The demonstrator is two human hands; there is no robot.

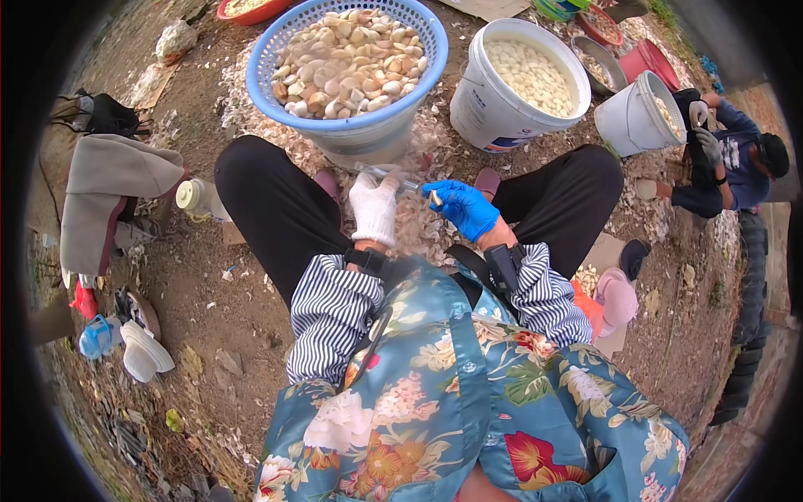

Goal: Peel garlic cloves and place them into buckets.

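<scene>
My left hand, in a white knit glove, has its fingers closed just in front of the blue basket; what they hold is hidden. To its right is my right hand in a blue rubber glove, its fingers closed on a small pale piece that looks like a garlic clove. A thin greyish strip, perhaps a blade, spans the gap between the hands; which hand holds it is unclear. Beyond them, a blue perforated basket full of unpeeled garlic cloves sits on a pale bucket. Loose skins lie below my hands.
A white bucket of peeled cloves in liquid stands right of the basket, with another white bucket farther right. A co-worker in grey gloves sits there. At left are a cloth-draped seat and a lidded jar.
</scene>
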